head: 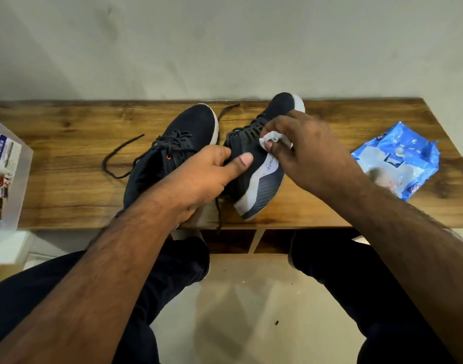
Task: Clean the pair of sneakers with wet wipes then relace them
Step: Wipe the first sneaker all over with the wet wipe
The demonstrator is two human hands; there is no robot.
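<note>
on the wooden bench point(330, 206) before my knees, against a pale wall: item one, right-hand sneaker point(261, 177), dark upper with a white and grey side panel and white sole, tipped onto its side with the toe pointing toward the wall, laces threaded. my left hand point(209, 177) grips it at the collar, thumb laid flat across the dark side, fingers curled out of sight behind. item two, wet wipe point(271, 139), white, crumpled small; my right hand point(311, 151) pinches it between curled fingers and presses it to the sneaker's side just beside the lace row. item three, left-hand sneaker point(183, 143), same dark upper and white sole, standing upright just beside the first, partly hidden under my left wrist; its dark lace point(114, 158) trails loose in a loop over the wood to the left. item four, blue wipes pack point(398, 161), crinkled, lying flat near the right end of the bench, well apart from both sneakers. item five, clear plastic box point(7, 164) with printed labels, at the far left edge. my dark trousers point(382, 298) show below, over a light floor.
</note>
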